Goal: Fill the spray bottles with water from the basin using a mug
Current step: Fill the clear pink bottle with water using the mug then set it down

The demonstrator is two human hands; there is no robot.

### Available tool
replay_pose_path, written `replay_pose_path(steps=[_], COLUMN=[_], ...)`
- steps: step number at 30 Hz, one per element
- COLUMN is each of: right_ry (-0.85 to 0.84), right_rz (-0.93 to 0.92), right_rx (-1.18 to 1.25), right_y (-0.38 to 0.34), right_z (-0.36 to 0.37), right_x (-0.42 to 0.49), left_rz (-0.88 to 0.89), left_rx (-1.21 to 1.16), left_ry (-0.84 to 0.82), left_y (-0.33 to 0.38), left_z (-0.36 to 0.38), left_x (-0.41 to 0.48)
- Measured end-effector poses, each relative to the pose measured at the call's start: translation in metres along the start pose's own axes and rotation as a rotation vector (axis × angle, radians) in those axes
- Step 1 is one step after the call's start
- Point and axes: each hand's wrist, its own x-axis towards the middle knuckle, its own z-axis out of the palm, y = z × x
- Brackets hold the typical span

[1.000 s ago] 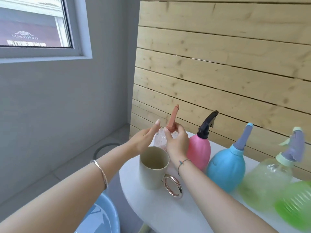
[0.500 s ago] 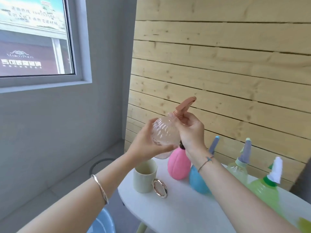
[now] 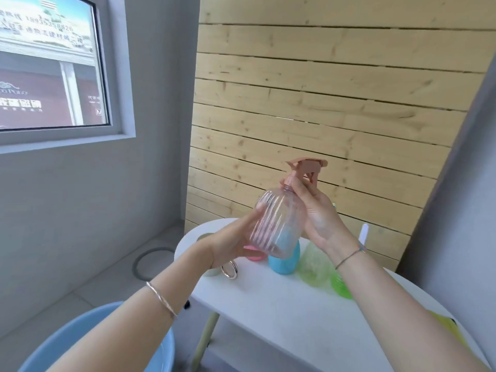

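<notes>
Spilling comes first to mind, since the blue basin [image 3: 88,342] sits low on the floor, well below the white table [image 3: 281,304]. Water carried up in the mug [image 3: 212,271], now mostly hidden, could drip. The clear pink spray bottle [image 3: 277,221] is held up in the air over the table, above the blue bottle [image 3: 284,260] and green bottles [image 3: 315,264]. The left hand [image 3: 236,245] cups its side, fingers pressed together. The right hand [image 3: 319,213] pinches the neck under the pink spray top [image 3: 306,167]. If that top twists off crooked, the bottle may slip and knock the others over.
</notes>
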Motion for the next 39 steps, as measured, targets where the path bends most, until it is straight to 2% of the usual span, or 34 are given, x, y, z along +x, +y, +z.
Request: replay_pose_path(steps=[3, 6, 7, 10, 12, 14, 16, 20, 25, 28, 33, 39], right_ry=[0.147, 0.146, 0.118, -0.01, -0.046, 0.012, 0.059, 0.027, -0.033, 0.027, 0.047, 0.109], right_rz=[-0.098, -0.102, -0.08, 0.035, 0.046, -0.006, -0.032, -0.02, 0.062, 0.016, -0.003, 0.009], right_rx=[-0.104, -0.179, -0.175, -0.098, -0.056, -0.048, -0.046, -0.077, -0.019, -0.012, -0.018, -0.07], right_y=[-0.001, -0.005, -0.009, -0.018, -0.017, -0.012, -0.007, -0.005, -0.01, -0.007, -0.004, 0.009], right_z=[-0.004, -0.004, -0.005, -0.01, -0.012, -0.011, -0.009, -0.006, -0.01, -0.01, -0.01, -0.013], right_x=[-0.009, -0.017, -0.019, -0.026, -0.03, -0.031, -0.032, -0.033, -0.043, -0.049, -0.049, -0.044], left_rz=[0.082, 0.196, 0.181, 0.043, 0.011, 0.053, 0.105, 0.176, 0.04, -0.009, 0.03, 0.004], left_rx=[0.213, 0.286, 0.238, -0.005, -0.034, 0.033, 0.081, 0.177, 0.06, 0.091, 0.182, 0.105], left_ry=[0.173, 0.29, 0.261, -0.01, -0.089, -0.013, 0.143, 0.316, 0.059, 0.079, 0.159, 0.121], left_y=[0.013, 0.021, 0.023, 0.021, 0.014, 0.01, 0.013, 0.015, 0.012, 0.011, 0.016, -0.002], left_z=[0.023, 0.041, 0.044, 0.041, 0.037, 0.039, 0.048, 0.054, 0.05, 0.059, 0.061, 0.051], left_x=[0.003, 0.003, 0.002, -0.004, -0.005, -0.004, -0.007, -0.013, -0.022, -0.024, -0.025, -0.024])
